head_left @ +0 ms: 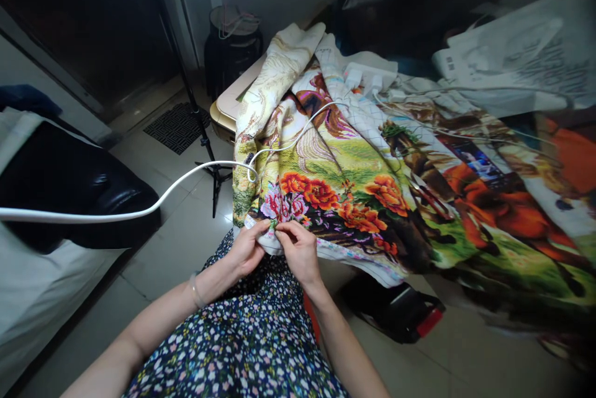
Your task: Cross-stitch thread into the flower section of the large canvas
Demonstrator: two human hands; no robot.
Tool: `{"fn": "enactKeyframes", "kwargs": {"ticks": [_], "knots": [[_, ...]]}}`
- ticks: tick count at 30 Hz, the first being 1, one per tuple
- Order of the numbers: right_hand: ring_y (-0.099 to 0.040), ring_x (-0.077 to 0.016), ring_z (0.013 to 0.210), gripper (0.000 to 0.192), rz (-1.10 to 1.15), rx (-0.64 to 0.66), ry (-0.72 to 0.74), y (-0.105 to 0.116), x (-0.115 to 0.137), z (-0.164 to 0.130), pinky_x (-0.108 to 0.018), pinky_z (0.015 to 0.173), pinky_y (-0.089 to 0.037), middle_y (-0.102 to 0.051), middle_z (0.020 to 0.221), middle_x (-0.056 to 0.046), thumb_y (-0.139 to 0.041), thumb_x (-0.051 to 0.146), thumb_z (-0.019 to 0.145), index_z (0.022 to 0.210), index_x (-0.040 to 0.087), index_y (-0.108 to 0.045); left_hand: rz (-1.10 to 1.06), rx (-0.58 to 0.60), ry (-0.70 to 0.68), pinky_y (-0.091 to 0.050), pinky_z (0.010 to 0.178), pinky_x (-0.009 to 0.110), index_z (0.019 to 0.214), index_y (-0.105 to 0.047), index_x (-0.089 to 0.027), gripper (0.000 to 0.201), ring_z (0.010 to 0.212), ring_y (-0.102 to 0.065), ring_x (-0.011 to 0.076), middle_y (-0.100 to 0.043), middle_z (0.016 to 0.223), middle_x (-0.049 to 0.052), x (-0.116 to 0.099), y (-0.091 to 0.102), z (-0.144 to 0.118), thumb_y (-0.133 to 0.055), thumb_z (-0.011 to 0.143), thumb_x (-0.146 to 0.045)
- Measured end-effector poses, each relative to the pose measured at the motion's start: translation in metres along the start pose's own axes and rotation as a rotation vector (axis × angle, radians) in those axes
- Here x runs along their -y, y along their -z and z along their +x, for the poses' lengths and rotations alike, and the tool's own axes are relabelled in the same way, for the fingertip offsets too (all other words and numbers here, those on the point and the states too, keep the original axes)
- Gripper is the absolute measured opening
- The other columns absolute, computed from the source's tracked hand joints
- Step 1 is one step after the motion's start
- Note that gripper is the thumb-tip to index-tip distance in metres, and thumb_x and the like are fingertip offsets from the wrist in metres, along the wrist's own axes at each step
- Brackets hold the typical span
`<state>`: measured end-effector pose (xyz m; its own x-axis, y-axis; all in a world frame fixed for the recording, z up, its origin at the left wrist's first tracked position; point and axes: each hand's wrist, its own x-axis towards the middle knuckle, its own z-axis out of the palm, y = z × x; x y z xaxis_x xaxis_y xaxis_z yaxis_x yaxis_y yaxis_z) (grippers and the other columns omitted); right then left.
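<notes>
Where the two hands meet at the lower hem, the left hand (249, 250) pinches the edge of the embroidered cloth (354, 180) from the left, fingers closed on the fabric. The right hand (298, 249) sits just beside it, thumb and forefinger pressed together at the same spot; likely on a needle or a thread end, though it is too small to tell. A thin bracelet (195, 289) circles the left wrist.

Cloth: large, stitched with orange and pink flowers (321, 194) near the hands, horses further right. It drapes off a low table (228, 106) and hangs down to the lap, over a dark floral dress (242, 348).

Judgement on the stitch: best done with the left pinch keeping the hem taut and flat, the right working close to that pinch, short pulls, so the weave does not pucker.

A white cable (139, 208) crosses from the left edge and loops over the cloth above the hands, not touching them. Behind it, a tripod stand (205, 137) on the tiled floor (167, 243). A black and red object (400, 314) lies on the floor under the hanging cloth. Printed sheets (516, 56) rest at upper right.
</notes>
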<state>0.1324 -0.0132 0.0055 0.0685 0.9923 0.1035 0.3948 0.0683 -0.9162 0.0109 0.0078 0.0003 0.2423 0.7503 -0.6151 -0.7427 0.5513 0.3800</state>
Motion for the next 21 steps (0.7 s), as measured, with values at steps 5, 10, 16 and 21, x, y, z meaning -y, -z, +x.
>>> {"fn": "enactKeyframes", "kwargs": {"ticks": [5,10,16,21], "knots": [[-0.06,-0.0159,0.071,0.013,0.005,-0.01,-0.008,-0.001,0.0006,0.0006,-0.027,0.068,-0.047,-0.065,0.077,-0.003,-0.054,0.02,0.083,0.078,0.019,-0.065,-0.005,0.0,-0.006,-0.046,0.063,0.023,0.071,-0.065,-0.011,0.02,0.06,-0.057,0.0091,-0.065,0.065,-0.001,0.0005,-0.0008,-0.0007,-0.081,0.059,-0.016],[-0.06,-0.0159,0.07,0.013,0.0,-0.014,-0.022,-0.0013,0.0008,0.001,-0.027,0.066,-0.047,-0.065,0.076,-0.002,-0.054,0.021,0.083,0.077,0.019,-0.066,0.004,-0.002,-0.009,-0.046,0.062,0.022,0.071,-0.064,-0.011,0.022,0.059,-0.056,0.0085,-0.065,0.066,-0.001,0.0,-0.0002,-0.0005,-0.082,0.058,-0.017],[-0.061,-0.0164,0.069,0.011,0.055,-0.008,-0.082,-0.0032,-0.003,0.0004,-0.027,0.066,-0.049,-0.065,0.076,-0.003,-0.056,0.023,0.081,0.078,0.019,-0.066,0.017,0.015,-0.014,-0.047,0.063,0.023,0.073,-0.065,-0.011,0.023,0.06,-0.057,0.0092,-0.066,0.067,0.0,0.0017,0.0034,0.0019,-0.082,0.059,-0.018],[-0.061,-0.0156,0.06,0.012,0.257,-0.035,-0.256,-0.0037,0.0053,0.0047,-0.027,0.058,-0.053,-0.063,0.074,-0.002,-0.061,0.028,0.077,0.085,0.019,-0.059,0.082,0.049,-0.049,-0.047,0.064,0.026,0.081,-0.066,-0.011,0.029,0.059,-0.058,0.0111,-0.067,0.071,0.001,0.0045,0.0045,0.0011,-0.082,0.06,-0.022]]}}
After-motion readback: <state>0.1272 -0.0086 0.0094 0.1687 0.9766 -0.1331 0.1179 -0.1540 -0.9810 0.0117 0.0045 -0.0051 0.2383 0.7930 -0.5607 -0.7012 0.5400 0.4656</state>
